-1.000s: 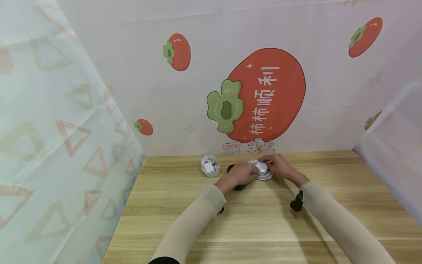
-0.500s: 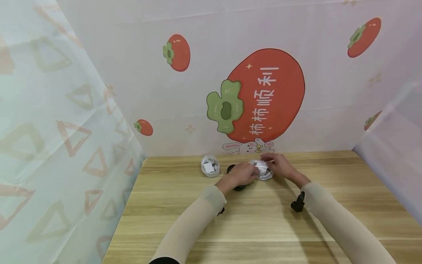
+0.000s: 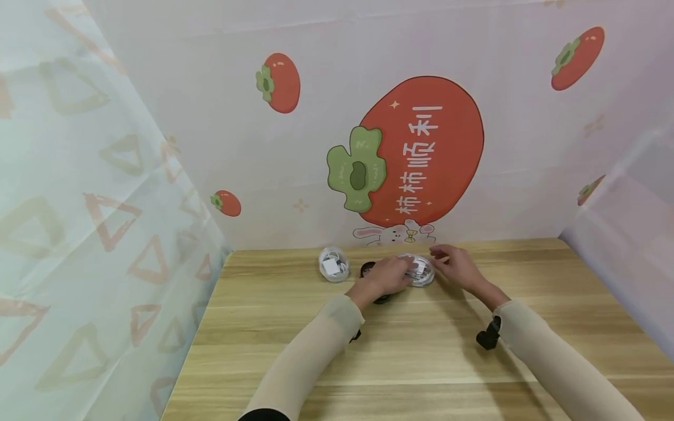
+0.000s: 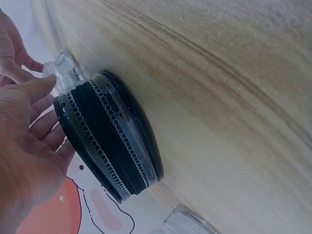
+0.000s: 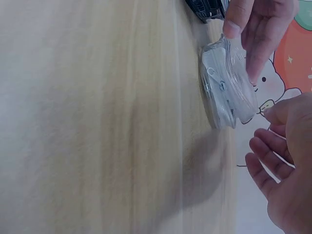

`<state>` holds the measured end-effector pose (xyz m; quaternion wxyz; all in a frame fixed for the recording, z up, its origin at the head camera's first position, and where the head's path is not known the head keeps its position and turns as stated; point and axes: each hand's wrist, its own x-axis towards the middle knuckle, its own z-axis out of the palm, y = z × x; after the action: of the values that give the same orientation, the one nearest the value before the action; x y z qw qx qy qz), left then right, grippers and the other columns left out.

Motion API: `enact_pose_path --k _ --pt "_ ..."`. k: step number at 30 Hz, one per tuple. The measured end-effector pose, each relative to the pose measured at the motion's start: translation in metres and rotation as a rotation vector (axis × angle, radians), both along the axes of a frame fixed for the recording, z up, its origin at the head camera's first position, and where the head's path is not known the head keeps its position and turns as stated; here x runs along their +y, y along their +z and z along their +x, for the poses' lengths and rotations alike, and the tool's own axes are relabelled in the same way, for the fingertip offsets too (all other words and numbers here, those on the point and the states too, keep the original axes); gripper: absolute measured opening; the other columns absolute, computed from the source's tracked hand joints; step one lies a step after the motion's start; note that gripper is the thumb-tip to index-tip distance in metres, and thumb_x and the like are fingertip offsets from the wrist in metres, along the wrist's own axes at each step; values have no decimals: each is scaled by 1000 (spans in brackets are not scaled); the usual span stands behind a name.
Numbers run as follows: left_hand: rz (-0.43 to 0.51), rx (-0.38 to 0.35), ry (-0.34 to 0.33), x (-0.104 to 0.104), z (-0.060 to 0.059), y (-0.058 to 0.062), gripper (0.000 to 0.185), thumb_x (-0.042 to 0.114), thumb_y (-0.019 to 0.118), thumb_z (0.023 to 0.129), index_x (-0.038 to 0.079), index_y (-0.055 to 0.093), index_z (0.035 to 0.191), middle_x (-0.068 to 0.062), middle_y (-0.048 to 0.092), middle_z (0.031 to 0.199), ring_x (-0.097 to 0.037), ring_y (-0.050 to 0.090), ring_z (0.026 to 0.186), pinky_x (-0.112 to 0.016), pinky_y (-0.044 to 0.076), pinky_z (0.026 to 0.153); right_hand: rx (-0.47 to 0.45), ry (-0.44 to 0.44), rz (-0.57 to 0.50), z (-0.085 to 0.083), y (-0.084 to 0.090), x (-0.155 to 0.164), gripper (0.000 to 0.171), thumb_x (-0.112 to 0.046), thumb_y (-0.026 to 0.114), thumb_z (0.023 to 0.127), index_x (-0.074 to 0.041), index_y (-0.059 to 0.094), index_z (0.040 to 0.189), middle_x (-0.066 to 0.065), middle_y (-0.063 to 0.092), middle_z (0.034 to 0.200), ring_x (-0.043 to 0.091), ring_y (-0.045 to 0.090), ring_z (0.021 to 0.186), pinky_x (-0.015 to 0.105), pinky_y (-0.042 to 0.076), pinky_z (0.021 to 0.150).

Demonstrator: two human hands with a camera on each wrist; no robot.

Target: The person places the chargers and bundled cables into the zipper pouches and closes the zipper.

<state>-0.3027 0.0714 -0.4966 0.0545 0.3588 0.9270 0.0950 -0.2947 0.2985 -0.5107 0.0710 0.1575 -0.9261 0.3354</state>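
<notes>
Right hand has pulled back off the round clear plastic case holding white cable, fingers loose. Head view: backdrop reads 柿柿顺利; case sits near the far edge of the wooden table, bare wood in front. Left hand holds the case.

Left wrist view: round black zipped case lies beside the palm.

Right wrist view: left fingers curl over the clear case; right hand is just apart.

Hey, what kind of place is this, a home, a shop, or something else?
Probably a makeshift recording booth rather than a home: a bare wooden table is fenced in by hung sheets, a persimmon-print backdrop behind and a triangle-patterned sheet at one side. Only small round cases lie on it.
</notes>
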Motion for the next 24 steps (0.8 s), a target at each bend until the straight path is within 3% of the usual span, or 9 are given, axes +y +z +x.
enact_pose_path --k 17,24 --pt "-72 -29 -1 4 -2 -2 51 32 63 108 23 55 156 2 43 167 -16 44 151 -31 40 120 0 -28 -26 22 -8 7 31 -7 75 97 13 70 121 23 77 106 34 74 93 49 63 82" --pt "-66 -54 10 4 -3 -4 52 33 62 108 21 52 158 2 43 167 -17 44 151 -31 39 121 -23 -38 -51 28 -18 8 22 -7 80 93 7 75 110 14 77 95 23 73 85 30 61 73"
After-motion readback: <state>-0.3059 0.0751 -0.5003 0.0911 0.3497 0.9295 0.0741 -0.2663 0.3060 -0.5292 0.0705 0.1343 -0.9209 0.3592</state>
